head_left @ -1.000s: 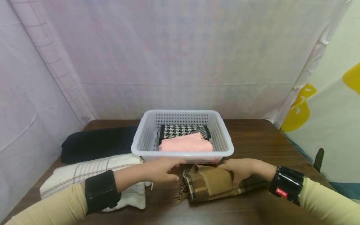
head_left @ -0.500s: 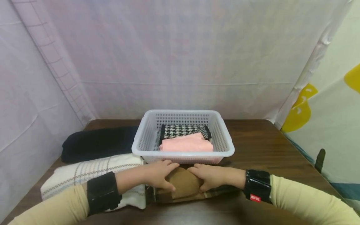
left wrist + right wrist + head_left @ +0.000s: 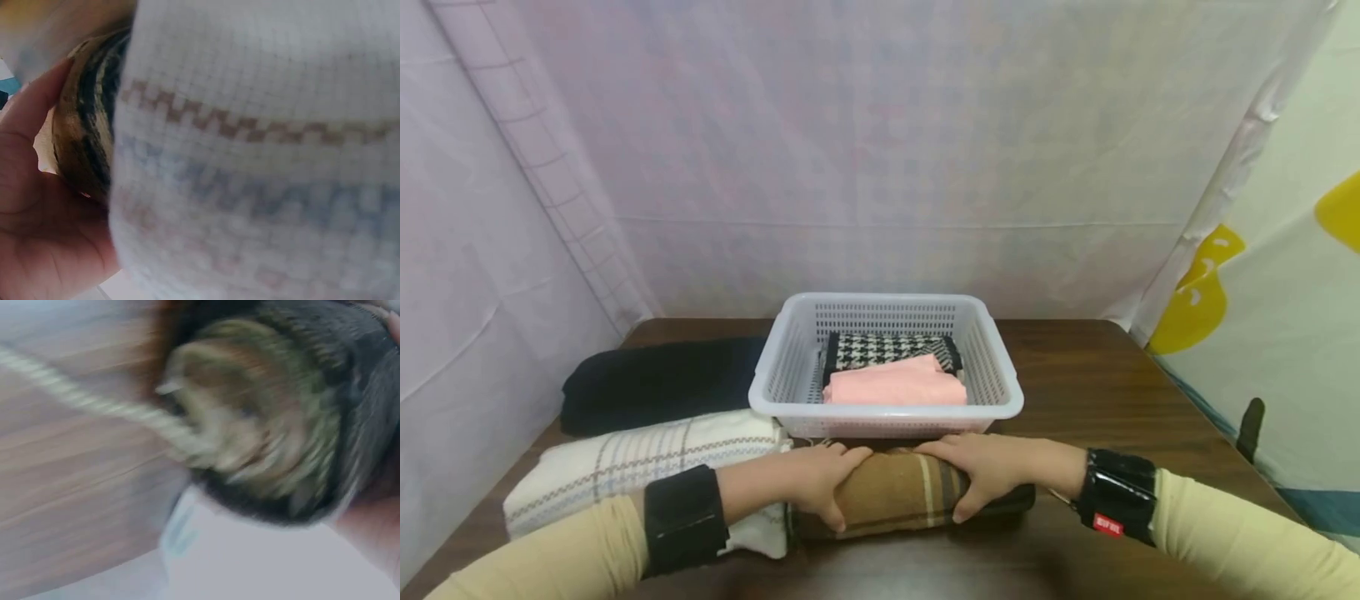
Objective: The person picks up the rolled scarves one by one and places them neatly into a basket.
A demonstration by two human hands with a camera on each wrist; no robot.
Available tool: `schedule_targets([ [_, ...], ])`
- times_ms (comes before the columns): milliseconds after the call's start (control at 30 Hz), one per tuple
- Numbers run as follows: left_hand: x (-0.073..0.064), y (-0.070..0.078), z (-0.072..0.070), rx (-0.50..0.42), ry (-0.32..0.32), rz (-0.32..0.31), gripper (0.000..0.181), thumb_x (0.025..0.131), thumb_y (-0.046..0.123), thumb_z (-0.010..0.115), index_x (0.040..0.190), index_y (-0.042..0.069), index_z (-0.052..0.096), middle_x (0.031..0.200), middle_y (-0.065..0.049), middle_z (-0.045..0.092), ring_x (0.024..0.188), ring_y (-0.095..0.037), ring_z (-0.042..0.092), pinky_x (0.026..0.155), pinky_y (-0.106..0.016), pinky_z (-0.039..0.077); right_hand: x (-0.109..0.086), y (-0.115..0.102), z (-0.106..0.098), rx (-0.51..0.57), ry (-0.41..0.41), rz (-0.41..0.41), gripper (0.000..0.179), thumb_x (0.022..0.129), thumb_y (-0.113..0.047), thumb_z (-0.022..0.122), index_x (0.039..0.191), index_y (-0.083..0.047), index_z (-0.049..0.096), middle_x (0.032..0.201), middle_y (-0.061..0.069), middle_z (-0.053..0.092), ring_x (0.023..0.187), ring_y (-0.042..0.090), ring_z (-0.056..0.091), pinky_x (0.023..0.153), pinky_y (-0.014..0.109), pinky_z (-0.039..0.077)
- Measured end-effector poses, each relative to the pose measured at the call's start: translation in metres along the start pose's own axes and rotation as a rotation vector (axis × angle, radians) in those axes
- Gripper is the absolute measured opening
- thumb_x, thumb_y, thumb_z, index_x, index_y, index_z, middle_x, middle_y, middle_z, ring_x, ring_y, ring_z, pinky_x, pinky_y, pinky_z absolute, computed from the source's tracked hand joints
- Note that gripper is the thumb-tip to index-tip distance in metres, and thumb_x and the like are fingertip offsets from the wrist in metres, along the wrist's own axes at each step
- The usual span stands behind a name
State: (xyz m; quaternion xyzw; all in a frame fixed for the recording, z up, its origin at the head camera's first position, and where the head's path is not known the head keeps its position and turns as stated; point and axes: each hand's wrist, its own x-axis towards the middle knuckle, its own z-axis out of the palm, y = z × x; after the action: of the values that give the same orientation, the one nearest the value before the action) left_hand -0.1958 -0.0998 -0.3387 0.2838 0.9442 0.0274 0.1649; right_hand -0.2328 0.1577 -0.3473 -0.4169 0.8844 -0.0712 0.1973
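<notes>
A brown plaid scarf (image 3: 891, 492), rolled into a thick bundle, lies crosswise in front of the basket. Around its left part curl the fingers and thumb of my left hand (image 3: 820, 482). My right hand (image 3: 988, 467) grips the roll nearer its right end, thumb on the near side and fingers over the far side. In the right wrist view, coiled layers show at the scarf's end (image 3: 250, 419), and a twisted fringe cord (image 3: 94, 400) trails from it. The left wrist view has the thumb and palm against the roll's other end (image 3: 87, 119), partly covered by white cloth.
Just behind the hands stands a white plastic basket (image 3: 887, 411) holding a folded pink cloth (image 3: 898, 385) and a black-and-white houndstooth cloth (image 3: 880, 346). To the left, a folded white striped cloth (image 3: 625, 457) lies before a folded black one (image 3: 662, 383).
The right hand has rolled the scarf and shifted left. The left hand, earlier apart from it, has come onto the scarf. The flat, fringed bundle is now a rounder, tighter roll.
</notes>
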Motion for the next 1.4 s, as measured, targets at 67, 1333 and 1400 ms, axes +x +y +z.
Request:
schedule_targets([
  [67, -0.001, -0.003, 0.000, 0.001, -0.009, -0.002, 0.096, 0.057, 0.035, 0.084, 0.136, 0.012, 0.036, 0.110, -0.010, 0.053, 0.101, -0.026, 0.054, 0.088, -0.038, 0.045, -0.010, 0.009, -0.002, 0.023, -0.015, 0.023, 0.085, 0.070, -0.041, 0.075, 0.141, -0.017, 0.032, 0.137, 0.005, 0.041, 0.124, 0.022, 0.039, 0.098, 0.043, 0.037],
  [1333, 0.003, -0.013, -0.009, -0.078, 0.076, 0.068, 0.044, 0.051, 0.000, 0.075, 0.084, 0.019, 0.054, 0.068, 0.008, 0.052, 0.061, -0.010, 0.048, 0.053, -0.024, 0.042, -0.056, 0.035, 0.005, 0.262, 0.128, 0.026, 0.069, 0.067, -0.012, 0.072, 0.130, -0.008, 0.044, 0.109, -0.002, 0.057, 0.091, 0.005, 0.053, 0.074, 0.024, 0.046],
  [1400, -0.002, -0.012, -0.019, -0.118, 0.070, 0.089, 0.045, 0.051, -0.001, 0.074, 0.086, 0.018, 0.054, 0.068, 0.008, 0.051, 0.061, -0.009, 0.048, 0.053, -0.024, 0.042, -0.062, 0.030, -0.003, 0.252, 0.128, 0.025, 0.069, 0.068, -0.015, 0.073, 0.130, -0.009, 0.043, 0.110, -0.003, 0.057, 0.092, 0.006, 0.053, 0.074, 0.025, 0.046],
])
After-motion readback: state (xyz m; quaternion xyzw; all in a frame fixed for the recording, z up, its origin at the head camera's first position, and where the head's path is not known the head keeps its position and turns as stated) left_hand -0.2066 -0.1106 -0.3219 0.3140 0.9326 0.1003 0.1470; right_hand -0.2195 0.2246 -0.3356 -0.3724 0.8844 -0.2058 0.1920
